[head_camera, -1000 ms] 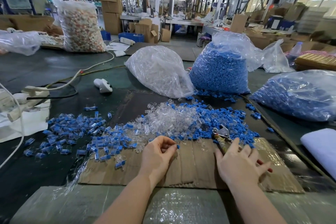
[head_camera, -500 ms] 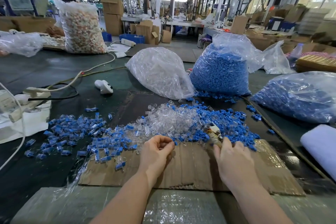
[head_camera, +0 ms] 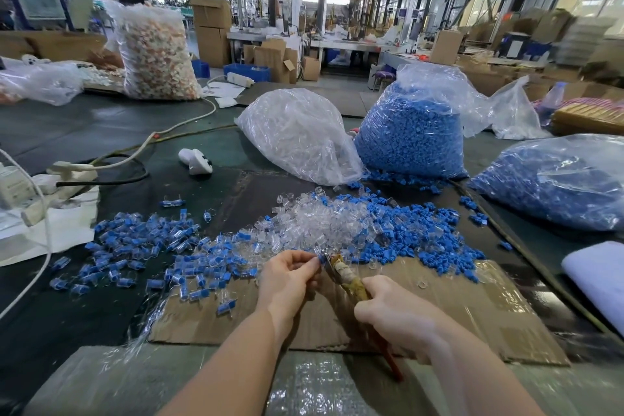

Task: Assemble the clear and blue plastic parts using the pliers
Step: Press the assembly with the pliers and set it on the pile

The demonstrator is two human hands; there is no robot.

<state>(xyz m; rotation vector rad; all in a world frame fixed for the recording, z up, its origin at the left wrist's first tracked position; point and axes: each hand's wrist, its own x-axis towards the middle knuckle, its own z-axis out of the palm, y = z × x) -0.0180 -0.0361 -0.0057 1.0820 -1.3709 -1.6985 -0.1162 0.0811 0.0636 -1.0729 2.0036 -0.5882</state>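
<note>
A person's left hand [head_camera: 287, 275] pinches a small clear-and-blue part [head_camera: 317, 255] at its fingertips, above a cardboard sheet [head_camera: 472, 307] on the table [head_camera: 84, 125]. The right hand [head_camera: 395, 314] grips the handles of the pliers [head_camera: 341, 272], whose nose meets the part. To seat it well, the part probably needs holding square in the nose and a firm, even squeeze. The pliers look worn, wrapped in brownish tape. Beyond lie loose glossy clear parts [head_camera: 320, 219], matte blue parts [head_camera: 422, 240] and finished pieces [head_camera: 141, 243] at left. Crinkled plastic bags [head_camera: 408, 132] hold more.
</note>
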